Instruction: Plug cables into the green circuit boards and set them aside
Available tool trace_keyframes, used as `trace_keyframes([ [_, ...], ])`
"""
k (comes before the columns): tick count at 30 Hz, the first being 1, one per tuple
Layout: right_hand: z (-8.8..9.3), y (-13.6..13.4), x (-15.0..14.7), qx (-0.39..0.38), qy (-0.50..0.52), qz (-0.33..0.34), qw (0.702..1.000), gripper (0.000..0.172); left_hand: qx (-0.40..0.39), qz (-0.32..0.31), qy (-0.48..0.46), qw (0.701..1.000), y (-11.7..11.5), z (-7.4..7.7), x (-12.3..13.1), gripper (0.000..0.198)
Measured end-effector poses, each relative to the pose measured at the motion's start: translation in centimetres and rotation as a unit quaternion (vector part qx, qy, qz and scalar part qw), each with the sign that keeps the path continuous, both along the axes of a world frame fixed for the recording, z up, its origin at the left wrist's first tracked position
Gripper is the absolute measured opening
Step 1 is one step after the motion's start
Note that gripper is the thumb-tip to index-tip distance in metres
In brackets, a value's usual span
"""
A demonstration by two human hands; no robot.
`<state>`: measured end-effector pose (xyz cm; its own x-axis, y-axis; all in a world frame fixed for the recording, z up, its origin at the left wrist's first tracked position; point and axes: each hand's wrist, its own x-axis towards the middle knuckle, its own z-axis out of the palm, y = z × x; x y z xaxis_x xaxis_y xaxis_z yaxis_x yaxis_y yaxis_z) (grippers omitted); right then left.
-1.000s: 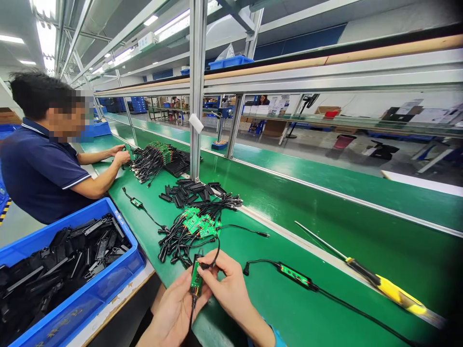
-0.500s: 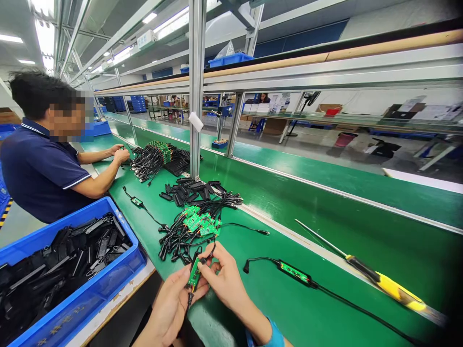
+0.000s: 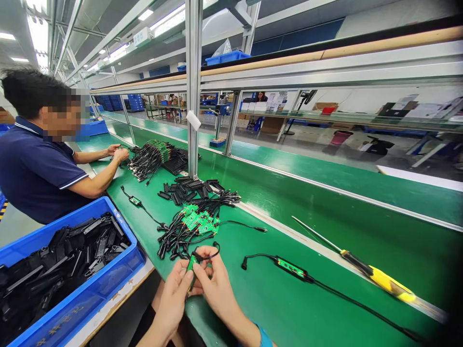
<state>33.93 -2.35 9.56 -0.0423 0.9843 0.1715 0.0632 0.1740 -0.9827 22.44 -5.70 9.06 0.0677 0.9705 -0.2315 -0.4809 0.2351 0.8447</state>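
A small green circuit board (image 3: pixel 192 261) with black cable at its ends is held between my two hands near the bench's front edge. My left hand (image 3: pixel 174 292) is closed around the board's lower left side, thumb on its face. From the right, my right hand (image 3: pixel 214 275) pinches it, thumb against the board and a cable looping over the fingers. Whether the board sits in a black case is partly hidden by the fingers. Just beyond lies a pile of green boards (image 3: pixel 195 220) with black cables, and behind that several black plastic cases (image 3: pixel 183 190).
A blue bin (image 3: pixel 139 260) of black parts stands at left. On the green bench lie a cased board with cable (image 3: pixel 291 268), a yellow-handled screwdriver (image 3: pixel 383 279) and another cabled board (image 3: pixel 135 200). A co-worker (image 3: pixel 39 159) handles cables beside a further pile (image 3: pixel 148 159). A metal post (image 3: pixel 193 96) rises mid-bench.
My hands have closed in on the board, and the left thumb now covers more of its lower part. The view has shifted slightly.
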Motion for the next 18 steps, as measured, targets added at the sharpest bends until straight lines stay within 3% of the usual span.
trace_keyframes([
  [3,0.4,0.4,0.1,-0.035,0.003,0.019,0.999,0.041,0.006,-0.015,0.034,0.999,0.2,-0.8,-0.6,0.038],
  [7,1.6,1.2,0.6,-0.055,-0.050,0.072,0.995,0.033,0.020,-0.013,0.083,0.996,0.2,-1.4,-1.0,0.041],
  [13,1.8,1.2,0.5,-0.062,-0.067,0.067,0.994,0.028,0.038,-0.023,0.101,0.994,0.1,-1.4,-0.5,0.039],
  [18,1.5,1.0,0.4,-0.084,-0.023,0.077,0.993,0.022,0.044,-0.015,0.108,0.993,0.0,-1.4,-0.2,0.038],
])
